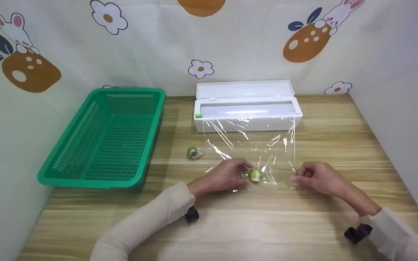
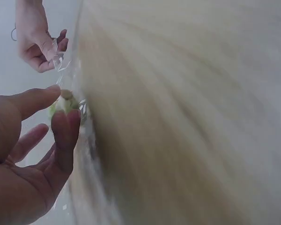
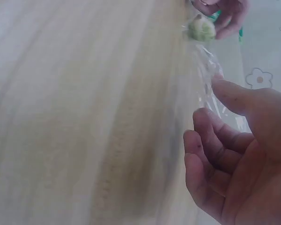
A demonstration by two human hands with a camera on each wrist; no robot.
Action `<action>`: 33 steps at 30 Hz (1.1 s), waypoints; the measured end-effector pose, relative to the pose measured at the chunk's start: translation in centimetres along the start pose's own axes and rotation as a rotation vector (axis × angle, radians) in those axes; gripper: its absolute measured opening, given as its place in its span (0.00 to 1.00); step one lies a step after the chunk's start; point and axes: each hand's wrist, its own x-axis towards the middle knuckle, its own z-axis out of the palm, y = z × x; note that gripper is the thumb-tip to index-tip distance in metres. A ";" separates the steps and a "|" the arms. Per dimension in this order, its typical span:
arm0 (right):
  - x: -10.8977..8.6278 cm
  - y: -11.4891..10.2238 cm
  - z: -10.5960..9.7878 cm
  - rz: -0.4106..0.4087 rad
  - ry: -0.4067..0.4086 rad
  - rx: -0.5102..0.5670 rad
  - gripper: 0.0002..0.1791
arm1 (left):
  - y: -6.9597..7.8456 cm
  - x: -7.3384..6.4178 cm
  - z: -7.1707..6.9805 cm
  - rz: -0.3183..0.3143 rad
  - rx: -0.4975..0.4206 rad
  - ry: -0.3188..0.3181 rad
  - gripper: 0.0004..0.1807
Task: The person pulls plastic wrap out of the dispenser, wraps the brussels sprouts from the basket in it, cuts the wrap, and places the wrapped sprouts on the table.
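Observation:
My left hand (image 1: 225, 175) pinches a small green Brussels sprout (image 1: 255, 175) between thumb and fingertips, over a sheet of clear plastic wrap (image 1: 252, 141). Seen from the left wrist, the sprout's pale cut end (image 2: 65, 95) faces the thumb and index finger. My right hand (image 1: 319, 177) pinches the near right corner of the wrap, its fingers curled in. The wrap stretches toward me from a white dispenser box (image 1: 249, 125) with a raised lid. Bright creases run across the film. In the right wrist view, the film (image 3: 210, 65) extends from the right fingertips toward the sprout.
A second green sprout (image 1: 192, 152), with crumpled film around it, lies left of the wrap. The green slotted basket (image 1: 147, 145) stands on the left of the wooden table (image 1: 230, 232). A green slider (image 1: 199, 115) sits at the dispenser's left end. Patterned cloth (image 1: 158, 43) hangs behind.

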 end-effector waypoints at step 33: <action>3.5 0.4 1.3 -0.084 0.057 0.111 0.07 | -4.8 -4.1 -4.7 -0.173 0.072 0.289 0.03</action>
